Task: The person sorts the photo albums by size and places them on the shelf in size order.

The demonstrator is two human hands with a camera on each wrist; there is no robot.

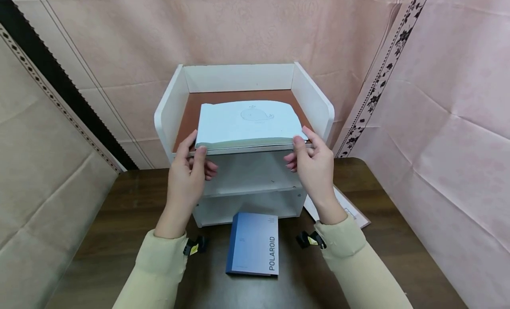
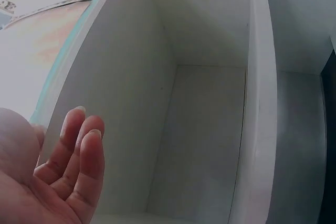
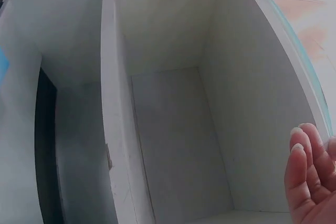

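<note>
Pale yellow sleeves and black wrist gear in my feed.
On my head view, the left sleeve (image 1: 153, 273) fills the lower left and the right sleeve (image 1: 368, 273) the lower right, both plain and softly creased; just past each cuff I see a small black wrist unit, the left (image 1: 202, 244) and the right (image 1: 303, 240) each bearing a yellow patch.
</note>
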